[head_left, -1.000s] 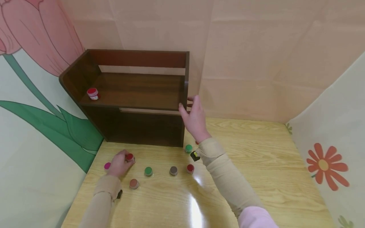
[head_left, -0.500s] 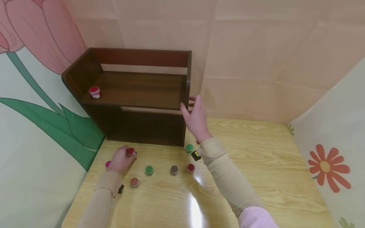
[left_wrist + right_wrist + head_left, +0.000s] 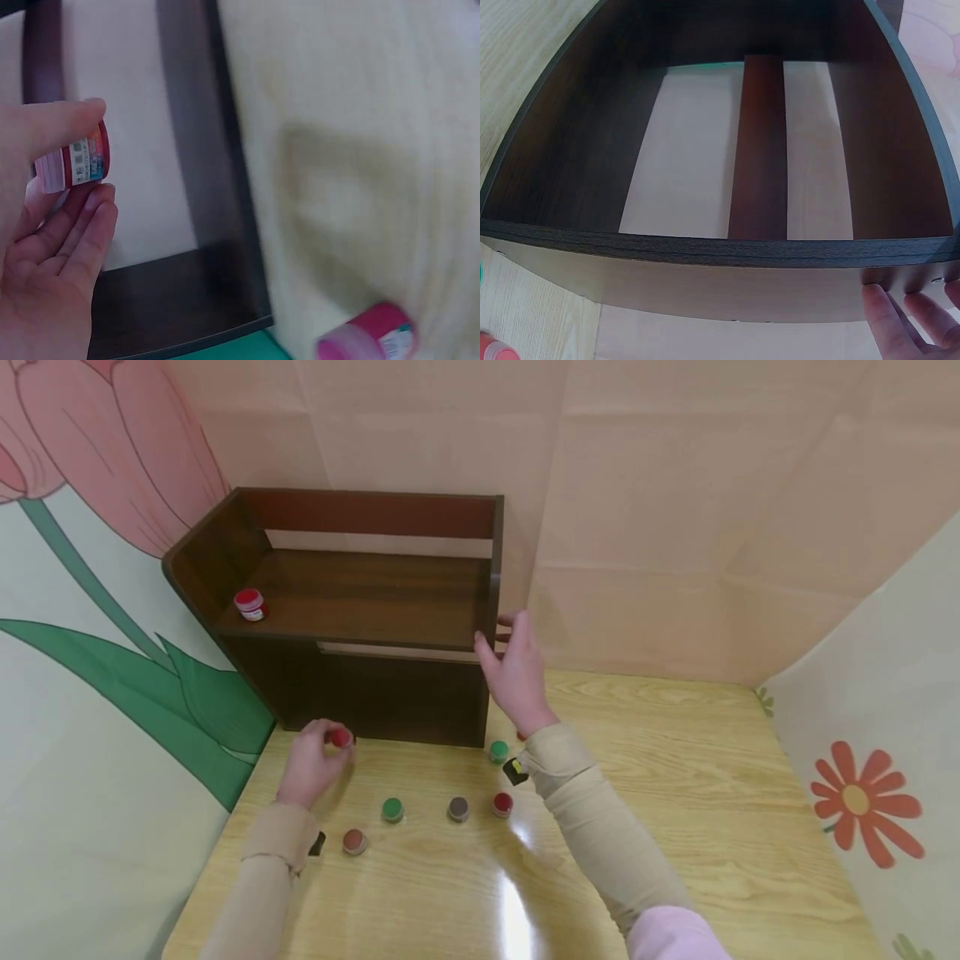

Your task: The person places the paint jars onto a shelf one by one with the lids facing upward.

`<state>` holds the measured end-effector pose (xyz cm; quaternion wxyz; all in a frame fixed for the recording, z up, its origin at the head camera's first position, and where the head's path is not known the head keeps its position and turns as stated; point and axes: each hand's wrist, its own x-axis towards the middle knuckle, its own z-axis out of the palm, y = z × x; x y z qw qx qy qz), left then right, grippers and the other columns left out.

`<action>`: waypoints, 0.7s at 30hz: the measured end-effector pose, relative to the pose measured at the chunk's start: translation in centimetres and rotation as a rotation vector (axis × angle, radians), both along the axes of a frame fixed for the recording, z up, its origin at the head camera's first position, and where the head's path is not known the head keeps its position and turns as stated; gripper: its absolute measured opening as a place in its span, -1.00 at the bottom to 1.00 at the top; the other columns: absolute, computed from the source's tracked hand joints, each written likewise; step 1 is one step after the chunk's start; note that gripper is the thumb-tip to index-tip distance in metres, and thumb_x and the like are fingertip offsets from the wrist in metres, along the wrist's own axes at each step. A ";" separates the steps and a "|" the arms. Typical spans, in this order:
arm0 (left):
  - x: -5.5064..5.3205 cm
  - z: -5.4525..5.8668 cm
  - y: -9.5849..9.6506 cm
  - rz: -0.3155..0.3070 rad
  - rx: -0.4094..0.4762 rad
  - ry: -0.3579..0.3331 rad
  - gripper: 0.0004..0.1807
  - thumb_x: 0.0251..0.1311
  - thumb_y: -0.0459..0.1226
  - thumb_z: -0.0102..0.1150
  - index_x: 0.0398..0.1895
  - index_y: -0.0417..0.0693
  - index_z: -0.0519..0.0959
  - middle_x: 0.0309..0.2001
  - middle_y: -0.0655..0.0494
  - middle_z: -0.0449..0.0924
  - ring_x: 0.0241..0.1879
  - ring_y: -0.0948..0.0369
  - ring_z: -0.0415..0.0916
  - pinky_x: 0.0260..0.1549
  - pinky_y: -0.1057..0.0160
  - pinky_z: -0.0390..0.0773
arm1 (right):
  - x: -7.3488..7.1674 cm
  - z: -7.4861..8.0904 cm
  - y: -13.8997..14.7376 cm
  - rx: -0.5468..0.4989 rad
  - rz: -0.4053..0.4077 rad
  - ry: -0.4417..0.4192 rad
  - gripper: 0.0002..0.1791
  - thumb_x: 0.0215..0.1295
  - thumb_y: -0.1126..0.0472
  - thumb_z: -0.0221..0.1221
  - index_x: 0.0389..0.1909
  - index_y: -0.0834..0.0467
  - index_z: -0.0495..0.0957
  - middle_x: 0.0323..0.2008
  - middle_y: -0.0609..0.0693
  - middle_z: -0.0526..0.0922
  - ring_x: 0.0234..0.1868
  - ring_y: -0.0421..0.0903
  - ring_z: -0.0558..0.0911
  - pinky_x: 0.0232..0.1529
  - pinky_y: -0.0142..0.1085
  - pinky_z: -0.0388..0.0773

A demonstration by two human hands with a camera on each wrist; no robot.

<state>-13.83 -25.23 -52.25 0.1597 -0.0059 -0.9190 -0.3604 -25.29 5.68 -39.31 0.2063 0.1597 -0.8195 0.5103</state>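
Observation:
My left hand pinches a small jar with a red lid just before the lower front of the dark brown shelf. In the left wrist view the jar lies sideways between thumb and fingers, its label partly showing. My right hand is at the shelf's right side; the right wrist view has its fingertips touching the outer face of the side panel. Another red-lidded jar stands at the left end of the upper board.
On the wooden table stand a brown-lidded jar, green-lidded jars, a grey-lidded jar and a dark red-lidded jar. A pink-lidded jar shows in the left wrist view. Fabric walls surround the table.
My left hand has carried the red-lidded jar away from me, toward the shelf's lower front. The pink lid beside that hand is now hidden in the head view. My right hand keeps its place.

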 end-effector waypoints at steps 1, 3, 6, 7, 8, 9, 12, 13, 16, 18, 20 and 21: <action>0.0 0.4 0.0 0.007 0.004 0.007 -0.67 0.09 -0.42 0.47 -0.11 -0.34 0.58 -0.17 -0.18 0.58 -0.13 -0.12 0.57 -0.09 -0.07 0.60 | 0.0 0.0 0.0 0.000 0.001 -0.002 -0.54 0.43 0.13 0.23 0.13 0.32 0.33 0.11 0.20 0.50 -0.01 0.10 0.65 -0.11 -0.01 0.68; 0.0 1.3 0.0 0.011 0.000 0.036 -0.68 0.09 -0.42 0.48 -0.13 -0.33 0.59 -0.18 -0.18 0.60 -0.15 -0.11 0.58 -0.11 -0.06 0.61 | 0.0 0.0 -0.1 -0.001 0.002 -0.005 -0.54 0.43 0.13 0.23 0.14 0.32 0.33 0.11 0.20 0.50 -0.01 0.11 0.65 -0.10 -0.01 0.68; 0.0 2.4 0.1 0.005 -0.035 0.089 -0.69 0.09 -0.39 0.50 -0.15 -0.33 0.59 -0.21 -0.17 0.61 -0.20 -0.07 0.59 -0.19 -0.01 0.63 | 0.0 0.0 -0.1 0.001 -0.002 -0.009 -0.55 0.43 0.13 0.22 0.14 0.29 0.33 0.12 0.19 0.50 0.00 0.10 0.64 -0.10 -0.05 0.68; 0.0 2.9 0.1 0.003 -0.042 0.109 -0.68 0.08 -0.39 0.51 -0.16 -0.33 0.60 -0.22 -0.17 0.61 -0.22 -0.06 0.59 -0.22 -0.01 0.62 | 0.1 0.1 -0.1 0.002 -0.003 -0.010 -0.56 0.43 0.13 0.23 0.13 0.28 0.33 0.13 0.19 0.50 0.00 0.09 0.64 -0.10 -0.06 0.68; 0.1 3.3 0.1 0.005 -0.052 0.126 -0.69 0.08 -0.39 0.51 -0.17 -0.32 0.60 -0.22 -0.15 0.61 -0.24 -0.04 0.58 -0.24 0.00 0.62 | 0.1 0.1 -0.1 0.000 -0.004 -0.010 -0.56 0.43 0.13 0.22 0.13 0.27 0.33 0.13 0.19 0.50 0.00 0.09 0.64 -0.11 -0.07 0.68; 0.1 3.8 0.2 0.010 -0.057 0.141 -0.69 0.08 -0.38 0.52 -0.17 -0.31 0.60 -0.23 -0.14 0.61 -0.25 -0.03 0.58 -0.26 0.02 0.61 | 0.1 0.1 -0.1 -0.001 -0.005 -0.010 -0.57 0.43 0.13 0.23 0.13 0.26 0.33 0.13 0.18 0.50 0.00 0.09 0.64 -0.11 -0.07 0.68; 0.4 5.2 0.4 0.045 -0.069 0.197 -0.67 0.05 -0.37 0.55 -0.19 -0.30 0.61 -0.24 -0.13 0.61 -0.26 -0.03 0.58 -0.26 0.00 0.60 | 0.2 0.1 -0.1 0.000 -0.006 -0.008 -0.57 0.43 0.13 0.22 0.13 0.26 0.32 0.13 0.19 0.51 0.01 0.09 0.65 -0.10 -0.04 0.68; 0.5 5.6 0.5 0.062 -0.069 0.210 -0.66 0.04 -0.36 0.56 -0.18 -0.29 0.61 -0.24 -0.13 0.61 -0.26 -0.03 0.58 -0.25 -0.02 0.61 | 0.2 0.2 -0.1 0.001 -0.007 -0.009 -0.57 0.43 0.12 0.22 0.13 0.27 0.33 0.13 0.19 0.51 0.01 0.09 0.65 -0.10 -0.03 0.68; 0.8 6.7 0.5 0.096 -0.072 0.256 -0.64 0.03 -0.34 0.57 -0.17 -0.30 0.61 -0.22 -0.14 0.61 -0.24 -0.04 0.57 -0.22 -0.05 0.62 | 0.2 0.2 -0.1 0.007 -0.007 -0.012 -0.55 0.43 0.12 0.22 0.13 0.30 0.32 0.12 0.20 0.51 0.01 0.10 0.65 -0.09 -0.04 0.68; 1.0 7.4 0.4 0.112 -0.069 0.284 -0.62 0.03 -0.32 0.58 -0.16 -0.30 0.61 -0.20 -0.14 0.61 -0.23 -0.04 0.57 -0.20 -0.05 0.63 | 0.2 0.2 -0.1 0.007 -0.007 -0.012 -0.55 0.44 0.12 0.22 0.13 0.31 0.32 0.12 0.20 0.51 0.00 0.10 0.65 -0.09 -0.04 0.68; 1.2 8.1 0.3 0.129 -0.064 0.317 -0.61 0.03 -0.30 0.59 -0.16 -0.30 0.62 -0.19 -0.15 0.63 -0.22 -0.03 0.58 -0.19 -0.04 0.62 | 0.2 0.2 -0.1 0.009 -0.007 -0.011 -0.56 0.43 0.13 0.22 0.13 0.29 0.32 0.11 0.20 0.51 0.00 0.10 0.65 -0.09 -0.05 0.68; 1.3 8.5 0.3 0.140 -0.062 0.331 -0.60 0.02 -0.29 0.59 -0.15 -0.29 0.62 -0.19 -0.14 0.63 -0.22 -0.02 0.59 -0.19 -0.03 0.62 | 0.2 0.2 -0.1 0.010 -0.008 -0.010 -0.56 0.43 0.13 0.22 0.13 0.29 0.32 0.11 0.20 0.50 0.00 0.10 0.65 -0.09 -0.05 0.68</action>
